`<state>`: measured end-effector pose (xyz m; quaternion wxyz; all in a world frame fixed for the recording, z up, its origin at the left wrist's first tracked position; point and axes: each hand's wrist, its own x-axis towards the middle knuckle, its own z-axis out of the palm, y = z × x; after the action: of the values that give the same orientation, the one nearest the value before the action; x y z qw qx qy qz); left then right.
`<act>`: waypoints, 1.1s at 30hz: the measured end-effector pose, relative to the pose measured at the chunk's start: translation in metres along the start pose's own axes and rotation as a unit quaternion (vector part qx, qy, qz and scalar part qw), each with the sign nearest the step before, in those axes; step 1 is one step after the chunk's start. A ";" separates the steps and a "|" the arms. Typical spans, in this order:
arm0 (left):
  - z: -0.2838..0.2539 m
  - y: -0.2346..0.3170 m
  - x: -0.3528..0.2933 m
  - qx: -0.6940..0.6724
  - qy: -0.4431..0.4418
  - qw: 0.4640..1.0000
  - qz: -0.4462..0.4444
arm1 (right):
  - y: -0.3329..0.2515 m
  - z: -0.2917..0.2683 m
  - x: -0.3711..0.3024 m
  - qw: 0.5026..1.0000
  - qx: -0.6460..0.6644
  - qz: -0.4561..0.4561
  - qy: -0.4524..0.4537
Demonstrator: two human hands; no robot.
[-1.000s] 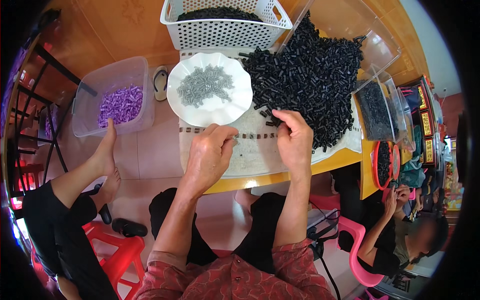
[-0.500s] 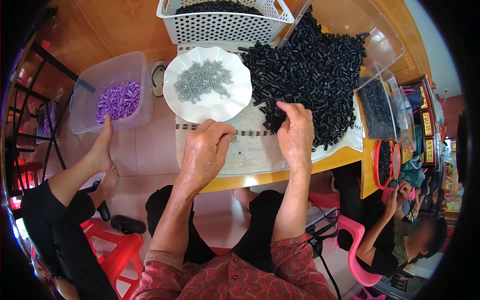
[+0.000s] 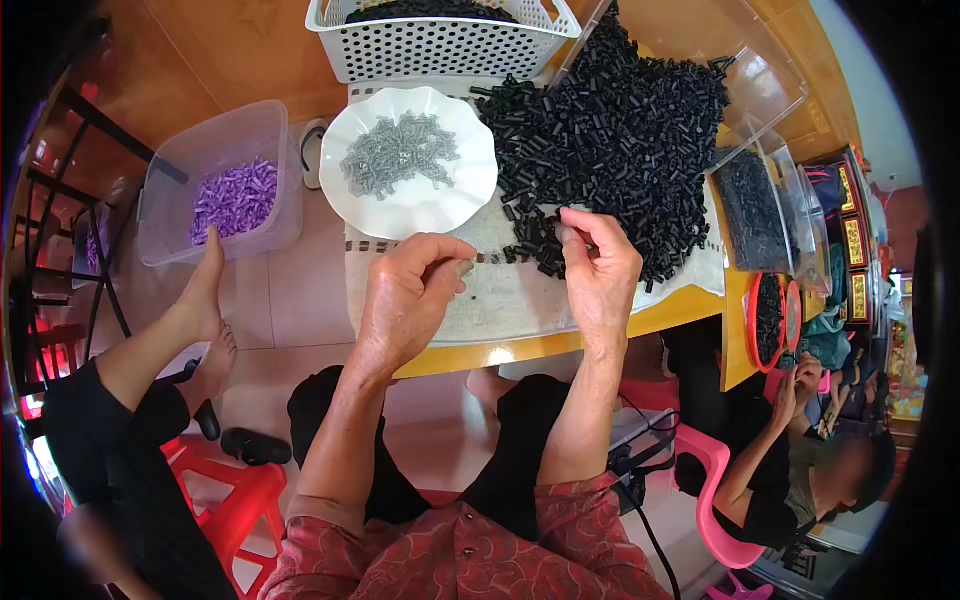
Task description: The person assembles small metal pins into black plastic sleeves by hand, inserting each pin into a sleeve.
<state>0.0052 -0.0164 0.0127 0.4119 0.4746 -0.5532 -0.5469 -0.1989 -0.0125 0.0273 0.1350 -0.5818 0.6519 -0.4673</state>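
Held left hand (image 3: pixel 405 290) over off-white cloth (image 3: pixel 490 315), on the near side of a scalloped white plate (image 3: pixel 450 212) bearing small clear pieces (image 3: pixel 392 158), with thumb and forefinger bent close together. Had right hand (image 3: pixel 603 275) at the near left edge of a heap of short black tubes (image 3: pixel 620 150), with thumb and forefinger tips almost meeting. Could not tell of any piece pinched in either pair.

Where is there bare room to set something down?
The cloth is mostly bare between the left hand and right hand, down to the table's front edge. It is crowded on the right under the heaped black pieces and upper left under the plate.
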 end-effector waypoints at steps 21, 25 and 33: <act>-0.002 0.001 0.002 -0.141 -0.031 0.987 -0.066 | -0.011 0.005 -0.023 0.978 -0.154 -0.063 -0.123; -0.004 -0.002 0.004 -0.141 -0.011 0.987 -0.080 | -0.017 0.006 -0.022 0.978 -0.164 -0.059 -0.117; -0.003 0.001 0.004 -0.141 -0.002 0.987 -0.083 | -0.016 0.004 -0.021 0.968 -0.183 -0.096 -0.141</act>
<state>0.0071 -0.0214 0.0135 0.4265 0.4549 -0.4301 -0.6528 -0.1797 0.0065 0.0296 0.0712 -0.7160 0.6422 -0.2644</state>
